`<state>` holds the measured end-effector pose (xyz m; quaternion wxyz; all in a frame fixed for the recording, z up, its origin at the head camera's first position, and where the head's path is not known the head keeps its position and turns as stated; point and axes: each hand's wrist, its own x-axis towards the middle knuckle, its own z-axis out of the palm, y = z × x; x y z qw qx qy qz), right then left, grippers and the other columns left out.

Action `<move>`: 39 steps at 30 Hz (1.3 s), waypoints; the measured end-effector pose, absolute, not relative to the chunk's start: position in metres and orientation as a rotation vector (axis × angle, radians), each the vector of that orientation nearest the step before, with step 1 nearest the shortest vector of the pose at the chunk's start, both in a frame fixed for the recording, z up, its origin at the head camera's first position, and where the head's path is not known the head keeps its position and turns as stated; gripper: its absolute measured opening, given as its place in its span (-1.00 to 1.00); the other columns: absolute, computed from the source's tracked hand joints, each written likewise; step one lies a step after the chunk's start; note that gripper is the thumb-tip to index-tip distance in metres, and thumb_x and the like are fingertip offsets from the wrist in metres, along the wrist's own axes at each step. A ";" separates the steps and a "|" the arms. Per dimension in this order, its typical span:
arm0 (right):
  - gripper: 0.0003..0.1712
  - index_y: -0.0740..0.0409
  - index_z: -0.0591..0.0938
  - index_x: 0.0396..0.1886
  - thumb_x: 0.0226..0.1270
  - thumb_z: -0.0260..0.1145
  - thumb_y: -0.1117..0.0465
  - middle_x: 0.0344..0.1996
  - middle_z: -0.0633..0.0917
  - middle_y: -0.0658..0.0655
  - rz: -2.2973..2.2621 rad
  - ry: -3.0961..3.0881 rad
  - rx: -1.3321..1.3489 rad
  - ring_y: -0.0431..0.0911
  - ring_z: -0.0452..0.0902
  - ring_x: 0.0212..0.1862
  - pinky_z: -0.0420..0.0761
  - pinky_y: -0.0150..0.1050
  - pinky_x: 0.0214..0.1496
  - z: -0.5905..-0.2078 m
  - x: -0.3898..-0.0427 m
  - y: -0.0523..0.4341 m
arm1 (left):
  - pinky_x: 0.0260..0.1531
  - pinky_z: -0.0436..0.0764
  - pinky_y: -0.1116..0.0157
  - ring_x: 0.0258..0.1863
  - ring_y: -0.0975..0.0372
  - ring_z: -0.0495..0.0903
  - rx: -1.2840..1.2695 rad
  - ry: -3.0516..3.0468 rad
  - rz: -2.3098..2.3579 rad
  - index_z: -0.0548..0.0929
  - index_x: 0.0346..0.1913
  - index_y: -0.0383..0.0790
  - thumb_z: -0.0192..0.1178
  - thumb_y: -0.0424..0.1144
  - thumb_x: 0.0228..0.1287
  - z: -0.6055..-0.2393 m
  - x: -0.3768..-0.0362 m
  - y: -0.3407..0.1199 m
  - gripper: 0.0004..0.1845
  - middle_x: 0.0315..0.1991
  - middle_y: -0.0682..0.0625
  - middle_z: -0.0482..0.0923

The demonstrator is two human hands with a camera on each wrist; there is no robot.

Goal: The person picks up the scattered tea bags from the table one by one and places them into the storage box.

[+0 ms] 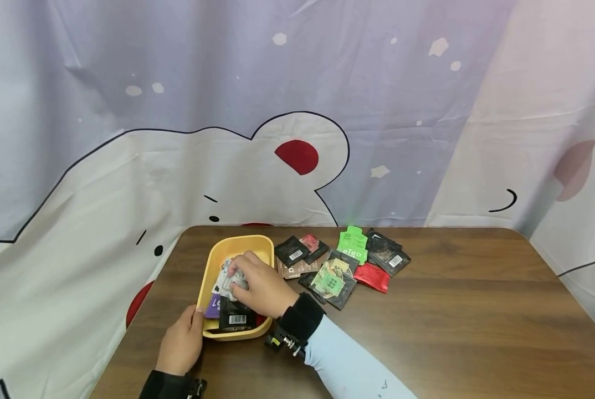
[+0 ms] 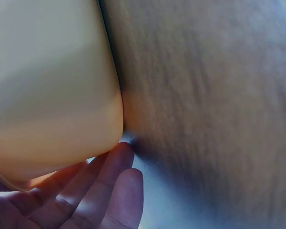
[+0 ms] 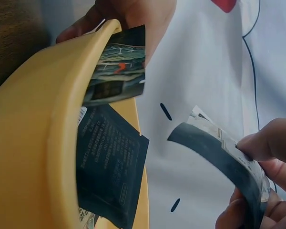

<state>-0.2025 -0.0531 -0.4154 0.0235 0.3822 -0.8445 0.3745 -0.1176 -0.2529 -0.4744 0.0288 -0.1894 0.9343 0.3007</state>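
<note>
Sachet (image 3: 229, 157), glossy foil and bent into an arc, sits pinched in our right hand (image 1: 260, 282) over the yellow tub (image 1: 257, 244), a smooth rounded-corner plastic tray whose long axis runs 12 to 6. Our left hand (image 1: 180, 341) rests relaxed fingers (image 2: 105, 176) against the tub's near wall at 7 o'clock. Loose packets (image 1: 349, 266) lie at 3 o'clock on the wood-grain table (image 1: 477, 310), with open room beyond.

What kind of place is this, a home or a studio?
Probably a staged recording corner, not a lived-in room: a cartoon bear curtain as backdrop, one wooden table, a yellow tub and loose sachets.
</note>
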 end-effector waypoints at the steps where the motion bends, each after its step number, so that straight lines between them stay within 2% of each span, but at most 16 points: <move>1: -0.84 0.01 0.52 -0.09 0.41 0.31 0.21 -0.09 0.51 0.01 1.160 -2.615 1.178 -0.23 0.42 -0.16 0.45 -0.47 -0.13 -0.416 -0.203 -0.053 | -0.17 0.56 0.00 -0.18 0.04 0.56 -0.580 2.888 0.928 0.44 0.31 -0.36 -0.25 -0.04 0.65 -0.475 -0.117 -0.253 -0.49 0.02 -0.28 0.61; 3: -0.73 0.00 0.54 0.05 0.42 0.33 0.15 0.02 0.52 0.03 1.155 -2.624 1.170 -0.22 0.47 -0.08 0.50 -0.45 -0.04 -0.416 -0.203 -0.052 | -0.17 0.56 0.00 -0.17 0.04 0.57 -0.571 2.896 0.927 0.45 0.30 -0.35 -0.25 -0.05 0.65 -0.474 -0.117 -0.253 -0.50 0.01 -0.28 0.61; 6: -0.37 -0.07 0.44 0.39 0.38 0.39 0.02 0.36 0.41 0.09 1.135 -2.685 1.152 -0.12 0.51 0.22 0.56 -0.26 0.23 -0.417 -0.204 -0.051 | -0.23 0.54 0.03 -0.22 0.04 0.56 -0.550 2.908 0.934 0.48 0.26 -0.34 -0.25 -0.07 0.65 -0.474 -0.116 -0.254 -0.52 -0.05 -0.26 0.61; 8: -0.12 -0.18 0.26 0.56 0.31 0.43 -0.10 0.55 0.21 0.10 1.115 -2.742 1.145 -0.01 0.36 0.45 0.47 -0.04 0.40 -0.417 -0.204 -0.050 | -0.24 0.53 0.04 -0.23 0.04 0.55 -0.541 2.911 0.938 0.48 0.25 -0.34 -0.25 -0.07 0.65 -0.474 -0.116 -0.254 -0.53 -0.08 -0.25 0.61; 11: 0.06 -0.31 0.09 0.63 0.25 0.44 -0.23 0.64 0.01 0.05 1.077 -2.818 1.141 0.11 0.12 0.59 0.31 0.26 0.45 -0.417 -0.205 -0.048 | -0.20 0.54 0.00 -0.20 0.02 0.56 -0.535 2.914 0.942 0.48 0.26 -0.35 -0.25 -0.08 0.65 -0.473 -0.116 -0.254 -0.53 -0.06 -0.26 0.61; 13: 0.09 -0.33 0.06 0.63 0.22 0.44 -0.28 0.65 -0.02 0.02 1.060 -2.837 1.137 0.14 0.06 0.61 0.23 0.37 0.45 -0.417 -0.205 -0.048 | -0.16 0.55 -0.03 -0.16 0.02 0.57 -0.543 2.905 0.938 0.46 0.28 -0.35 -0.25 -0.07 0.65 -0.473 -0.116 -0.254 -0.52 -0.02 -0.27 0.61; 16: 0.11 -0.32 0.05 0.63 0.21 0.43 -0.30 0.65 -0.01 0.02 1.034 -2.838 1.143 0.15 0.06 0.61 0.15 0.42 0.46 -0.417 -0.205 -0.047 | -0.11 0.55 -0.07 -0.13 0.01 0.57 -0.555 2.894 0.936 0.44 0.30 -0.36 -0.26 -0.05 0.65 -0.473 -0.117 -0.254 -0.50 0.03 -0.29 0.60; 21: 0.11 -0.31 0.04 0.64 0.22 0.43 -0.30 0.64 0.01 0.05 0.955 -2.868 1.149 0.12 0.04 0.62 0.13 0.32 0.52 -0.421 -0.206 -0.042 | -0.08 0.55 -0.08 -0.09 0.00 0.59 -0.560 2.880 0.935 0.43 0.32 -0.36 -0.27 -0.03 0.66 -0.474 -0.118 -0.254 -0.48 0.08 -0.30 0.59; 27: 0.07 -0.27 0.08 0.63 0.25 0.42 -0.27 0.63 0.05 0.10 0.937 -2.885 1.139 0.12 0.04 0.62 0.10 0.19 0.58 -0.424 -0.208 -0.033 | -0.10 0.55 -0.08 -0.13 0.00 0.57 -0.542 2.903 0.928 0.45 0.29 -0.35 -0.26 -0.05 0.65 -0.475 -0.117 -0.255 -0.50 0.02 -0.29 0.60; 34: 0.07 -0.26 0.08 0.63 0.25 0.41 -0.27 0.63 0.06 0.11 0.934 -2.893 1.141 0.10 0.04 0.62 0.07 0.21 0.59 -0.425 -0.209 -0.024 | -0.05 0.55 -0.12 -0.06 -0.04 0.60 -0.546 2.894 0.933 0.44 0.31 -0.35 -0.27 -0.03 0.65 -0.476 -0.117 -0.255 -0.49 0.07 -0.30 0.59; 39: 0.06 -0.26 0.07 0.64 0.27 0.37 -0.31 0.64 0.04 0.09 0.953 -2.917 1.104 0.04 -0.04 0.64 0.05 0.23 0.58 -0.426 -0.211 -0.012 | -0.03 0.54 -0.13 -0.03 -0.05 0.60 -0.557 2.875 0.935 0.42 0.33 -0.35 -0.28 -0.01 0.65 -0.475 -0.118 -0.254 -0.46 0.11 -0.32 0.58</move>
